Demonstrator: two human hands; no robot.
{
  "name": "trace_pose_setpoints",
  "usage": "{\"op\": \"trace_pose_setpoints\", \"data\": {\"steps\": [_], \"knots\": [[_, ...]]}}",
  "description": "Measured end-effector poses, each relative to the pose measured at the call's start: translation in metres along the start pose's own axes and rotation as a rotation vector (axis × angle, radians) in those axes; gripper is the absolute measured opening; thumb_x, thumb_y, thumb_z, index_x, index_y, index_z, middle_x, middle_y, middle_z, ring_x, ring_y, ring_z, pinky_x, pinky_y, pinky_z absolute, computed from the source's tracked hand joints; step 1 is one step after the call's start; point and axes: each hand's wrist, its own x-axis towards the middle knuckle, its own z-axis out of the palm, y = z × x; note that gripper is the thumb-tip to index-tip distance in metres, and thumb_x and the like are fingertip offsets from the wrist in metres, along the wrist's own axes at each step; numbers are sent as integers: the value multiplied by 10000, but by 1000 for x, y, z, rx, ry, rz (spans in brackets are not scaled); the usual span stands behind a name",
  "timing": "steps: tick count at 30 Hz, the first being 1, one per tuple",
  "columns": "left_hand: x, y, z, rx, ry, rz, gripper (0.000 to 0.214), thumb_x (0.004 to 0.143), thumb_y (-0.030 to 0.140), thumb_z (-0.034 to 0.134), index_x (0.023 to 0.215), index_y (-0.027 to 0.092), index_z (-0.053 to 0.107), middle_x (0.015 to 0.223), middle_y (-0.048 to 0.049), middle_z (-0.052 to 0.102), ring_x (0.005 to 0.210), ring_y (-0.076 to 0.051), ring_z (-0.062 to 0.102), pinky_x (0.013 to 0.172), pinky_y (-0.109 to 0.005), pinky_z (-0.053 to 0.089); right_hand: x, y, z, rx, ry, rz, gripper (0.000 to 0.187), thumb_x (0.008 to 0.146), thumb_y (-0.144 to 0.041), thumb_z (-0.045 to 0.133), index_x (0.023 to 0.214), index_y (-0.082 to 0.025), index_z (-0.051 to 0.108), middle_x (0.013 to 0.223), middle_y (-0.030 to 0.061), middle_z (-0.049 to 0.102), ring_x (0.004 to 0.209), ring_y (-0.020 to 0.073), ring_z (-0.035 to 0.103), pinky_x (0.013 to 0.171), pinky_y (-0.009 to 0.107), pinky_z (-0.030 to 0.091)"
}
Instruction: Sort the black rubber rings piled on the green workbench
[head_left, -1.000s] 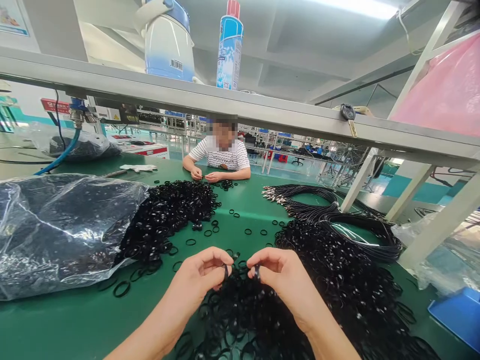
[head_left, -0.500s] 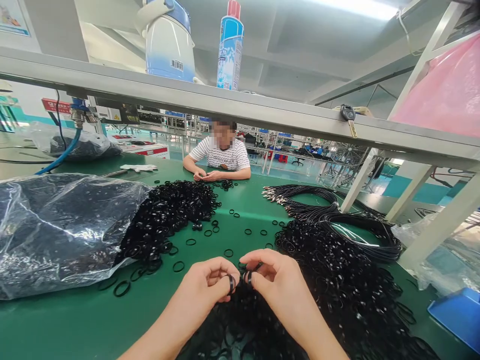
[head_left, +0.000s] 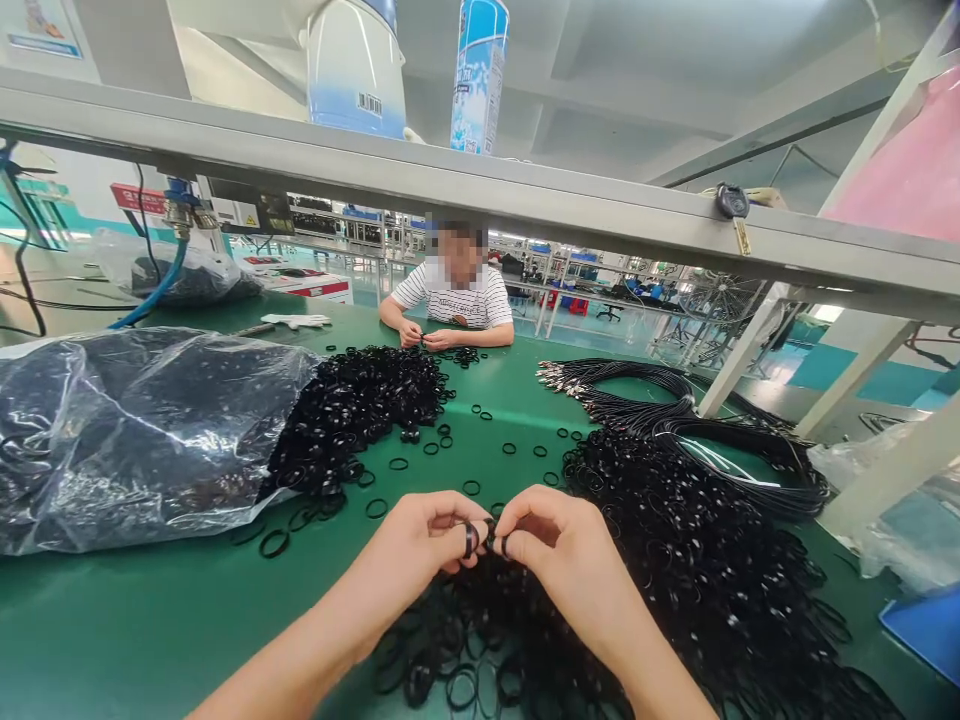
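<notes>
My left hand [head_left: 420, 555] and my right hand [head_left: 555, 550] meet fingertip to fingertip above a big heap of black rubber rings [head_left: 675, 580] on the green table [head_left: 150, 620]. The left hand pinches a small stack of black rings [head_left: 469, 540] between thumb and forefinger. The right hand pinches more black rings [head_left: 501, 543] right beside them. Both hands are closed in a pinch.
A clear plastic bag [head_left: 135, 430] of black rings lies at the left, spilling a second pile [head_left: 360, 405]. Bundled black cables [head_left: 675, 420] lie at the right. A person in a striped shirt [head_left: 454, 305] works across the table. Shelf frame overhead; blue tray [head_left: 926, 630] at right.
My hands have come together, closing the gap between the two pinched ring stacks. The view has shifted slightly, so the scene sits a little higher and rightward.
</notes>
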Motion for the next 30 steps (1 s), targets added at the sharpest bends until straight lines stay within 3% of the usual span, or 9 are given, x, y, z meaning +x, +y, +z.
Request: {"op": "trace_pose_setpoints", "data": {"steps": [6,9,14,19,22,24,26,28,30], "knots": [[0,-7,-4,-35,-68,-53,163,736,324,637,746,162,625,662,12,582,639,-127,505,587,-230,366,0,5,1,-117,-31,-77,221,719,-98,524,814,-241,664,778,-27,615,706,128,544,609,228,387],[-1,-7,-4,-57,-118,-97,177,737,336,629,763,162,629,717,-8,601,715,-147,534,617,-232,386,1,9,5,-156,-66,-69,217,728,-94,512,741,-236,676,747,-28,633,686,129,548,611,233,382],[2,-7,-12,-44,-102,-126,198,747,367,603,743,171,577,742,-9,603,739,-152,558,646,-242,413,0,8,-1,-111,-8,-36,164,779,-114,465,719,-219,576,690,-45,563,649,118,490,583,220,360],[6,-10,-23,60,-43,-57,46,721,205,557,760,179,555,679,22,604,641,-127,517,593,-233,361,-13,5,6,-373,-300,-161,345,691,17,485,796,-270,647,858,-62,636,854,125,540,762,239,347],[2,-13,-30,155,-23,-21,167,669,127,546,815,191,600,690,29,608,697,-150,521,634,-248,365,-16,13,25,-580,-390,-175,248,676,-59,614,796,-269,669,911,-28,641,898,176,531,746,279,327],[-6,-15,-32,288,-10,12,169,690,159,558,829,202,644,757,12,622,756,-174,527,654,-258,369,-14,19,35,-636,-378,-147,157,683,-75,616,691,-228,651,831,-9,641,843,180,537,710,282,320],[-16,-18,-31,403,-21,46,161,754,230,543,845,222,676,850,-1,638,801,-188,534,673,-263,371,-12,23,40,-567,-285,-90,165,707,-69,568,649,-213,625,735,-13,634,760,160,542,678,269,321],[-25,-22,-26,391,-53,51,187,805,293,519,869,233,685,871,0,648,794,-185,537,673,-256,368,-10,23,41,-406,-194,-19,154,726,-105,547,683,-225,634,680,-24,623,686,144,534,633,249,326],[-32,-27,-21,311,-48,29,194,812,337,532,842,211,677,754,13,628,696,-160,508,608,-235,345,-9,20,40,-252,-164,39,128,732,-157,546,690,-228,644,639,-29,604,633,136,518,586,235,325]]}}
